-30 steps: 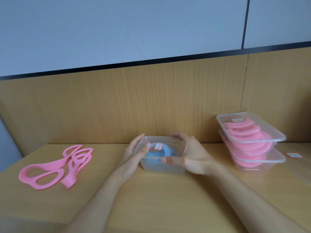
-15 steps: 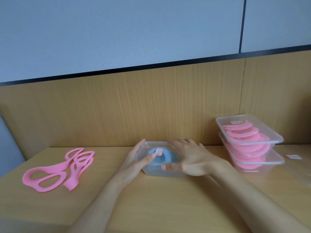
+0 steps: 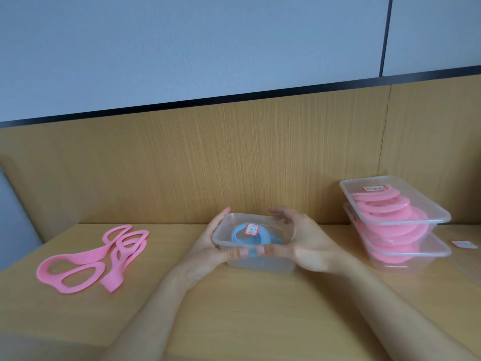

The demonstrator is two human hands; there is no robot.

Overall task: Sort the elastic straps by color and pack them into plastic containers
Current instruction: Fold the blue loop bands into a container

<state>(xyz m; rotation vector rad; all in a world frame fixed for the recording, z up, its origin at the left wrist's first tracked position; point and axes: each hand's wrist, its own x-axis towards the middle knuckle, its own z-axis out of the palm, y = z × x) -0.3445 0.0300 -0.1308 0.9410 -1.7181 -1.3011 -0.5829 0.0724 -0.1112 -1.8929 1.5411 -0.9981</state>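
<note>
There is only one view, worn on the person's head. It looks forward and a little downward over the tabletop (image 3: 260,316) to the wooden wall panel (image 3: 234,162). The left hand (image 3: 208,252) and right hand (image 3: 309,246) are near, low in the middle.

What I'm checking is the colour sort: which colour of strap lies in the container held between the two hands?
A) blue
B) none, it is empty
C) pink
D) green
A: blue straps show through the wall of the clear container that the left hand and the right hand hold between them on the table.
</note>
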